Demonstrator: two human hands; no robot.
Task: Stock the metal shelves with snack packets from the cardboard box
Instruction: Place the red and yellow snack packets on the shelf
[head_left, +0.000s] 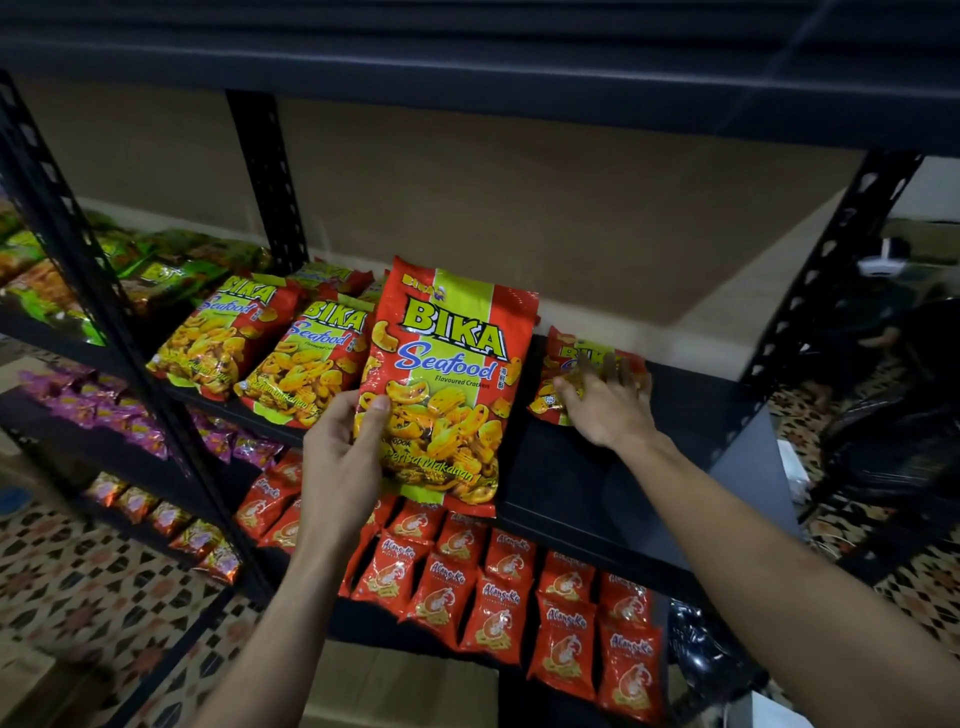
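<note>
- Stocking looks roughly half done: two leaning red-and-yellow cracker packets (208, 338) stand on the black metal shelf (649, 467), and small red prawn-snack packets (498, 603) fill the tier below.
- Our left hand (340, 457) grips a large red-and-yellow foil packet (447, 384) upright before the shelf edge, thumb in front.
- Our right hand (608, 402) rests spread fingers on a flat-lying packet (553, 387) (blurred).
- Bare shelf remains; we cannot see inside the brown cardboard box (405, 686).

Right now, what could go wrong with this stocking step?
1. The left hand pinches the held Bika packet only at its lower left side; that grip may let it tip.
2. The right hand presses a second Bika packet on the shelf; a hard push could crush its crackers.
</note>
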